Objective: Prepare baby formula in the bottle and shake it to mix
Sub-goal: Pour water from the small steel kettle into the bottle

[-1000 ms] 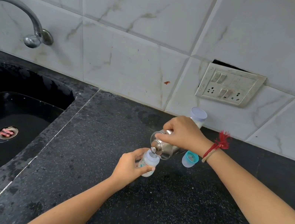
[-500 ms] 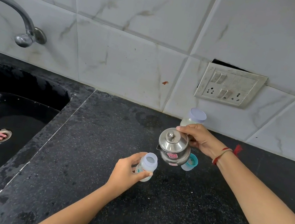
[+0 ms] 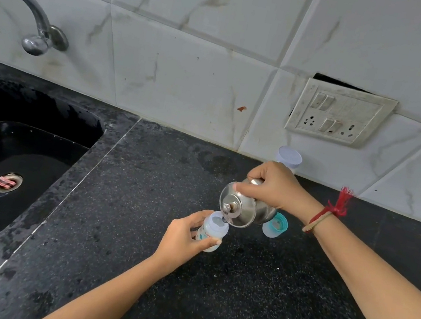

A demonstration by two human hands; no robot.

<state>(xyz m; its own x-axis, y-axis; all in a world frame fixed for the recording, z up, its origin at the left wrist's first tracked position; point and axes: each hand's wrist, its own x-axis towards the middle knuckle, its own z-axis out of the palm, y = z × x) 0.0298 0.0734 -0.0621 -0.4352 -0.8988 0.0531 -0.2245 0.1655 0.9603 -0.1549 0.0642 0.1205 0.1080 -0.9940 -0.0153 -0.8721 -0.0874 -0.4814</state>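
The left hand [image 3: 185, 236] grips a small baby bottle [image 3: 213, 229], thumb in front and fingers [image 3: 201, 215] curled behind, its open mouth just above them. The right hand [image 3: 275, 187] grips a lidded steel pot [image 3: 241, 207] from above, tilted steeply, its lower rim just over the bottle's mouth. Below the right palm, just beside the pot, a teal-rimmed cap [image 3: 276, 226] sits on the black counter [image 3: 140, 203]. Just beyond the right knuckles stands a container with a pale lid [image 3: 290, 156]. Well to the left of the left fingers lie the sink [image 3: 9, 153] and tap [image 3: 35, 27].
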